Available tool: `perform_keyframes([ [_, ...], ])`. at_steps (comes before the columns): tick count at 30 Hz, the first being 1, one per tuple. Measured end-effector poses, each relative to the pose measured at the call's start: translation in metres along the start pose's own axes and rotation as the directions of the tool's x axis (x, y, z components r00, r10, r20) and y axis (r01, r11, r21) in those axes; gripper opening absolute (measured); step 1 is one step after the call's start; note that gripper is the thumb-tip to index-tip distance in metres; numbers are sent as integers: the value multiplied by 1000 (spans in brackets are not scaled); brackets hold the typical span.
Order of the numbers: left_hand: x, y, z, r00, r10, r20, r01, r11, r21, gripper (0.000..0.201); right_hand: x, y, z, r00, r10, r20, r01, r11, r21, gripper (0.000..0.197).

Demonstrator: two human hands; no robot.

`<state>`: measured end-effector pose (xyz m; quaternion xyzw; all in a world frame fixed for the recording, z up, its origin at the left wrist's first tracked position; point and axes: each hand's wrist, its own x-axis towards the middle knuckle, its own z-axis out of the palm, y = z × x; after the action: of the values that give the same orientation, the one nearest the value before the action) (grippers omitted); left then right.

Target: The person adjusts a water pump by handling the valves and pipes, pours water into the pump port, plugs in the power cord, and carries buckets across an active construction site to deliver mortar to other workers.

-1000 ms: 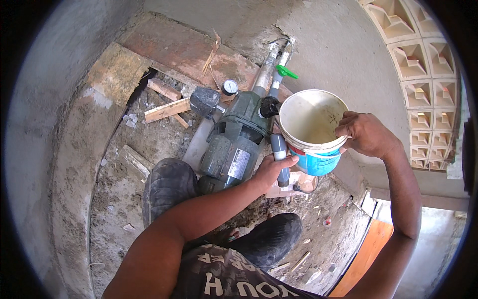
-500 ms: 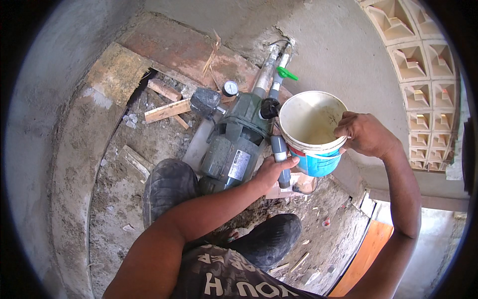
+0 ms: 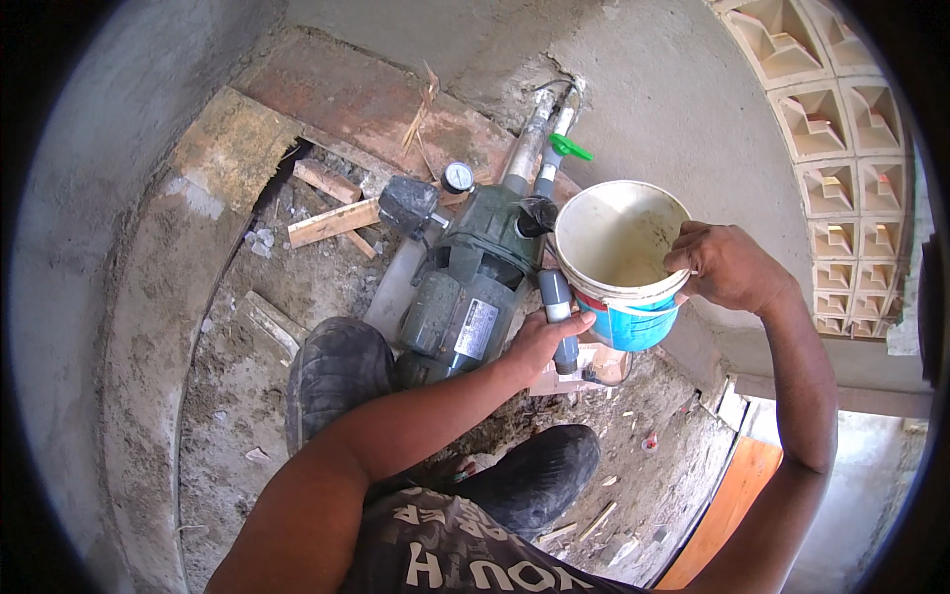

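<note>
Right-hand fingers [image 3: 690, 247], nearly closed, are pinching a blue-and-white bucket [image 3: 634, 329] at its rim; left-hand fingers [image 3: 574, 323] are gripping a grey pipe [image 3: 555, 289]; bucket is occupying space right of a green pump [image 3: 427, 307]

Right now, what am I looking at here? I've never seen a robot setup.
There's no robot here, just a person's two bare hands. A wide fisheye camera on their head looks down, so straight edges bend near the rim. The right hand grips the edge of a blue bucket, white inside. The left hand seems to hold a short grey pipe beside it. To the left stands a green-grey machine, apparently a pump, with a round gauge. Wood pieces lie on the rough ground.
</note>
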<state>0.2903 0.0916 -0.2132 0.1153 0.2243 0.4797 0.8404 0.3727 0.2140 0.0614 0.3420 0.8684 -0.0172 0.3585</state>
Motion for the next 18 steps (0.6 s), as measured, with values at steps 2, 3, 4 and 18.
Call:
perform_keyframes([
  [2,2,-3,-3,1000,-22,-5,23,1000,13,44,0,1,0,1000,-2,1,2,1000,1,35],
  [3,2,-3,-3,1000,-18,-4,18,1000,10,44,0,1,1,1000,-3,1,3,1000,2,35],
  [4,3,-4,-3,1000,-14,-3,14,1000,8,44,0,1,1,1000,3,-7,-3,1000,2,35],
  [18,2,-3,-2,1000,-20,8,20,1000,17,44,-2,1,-1,1000,-4,10,4,1000,25,35],
])
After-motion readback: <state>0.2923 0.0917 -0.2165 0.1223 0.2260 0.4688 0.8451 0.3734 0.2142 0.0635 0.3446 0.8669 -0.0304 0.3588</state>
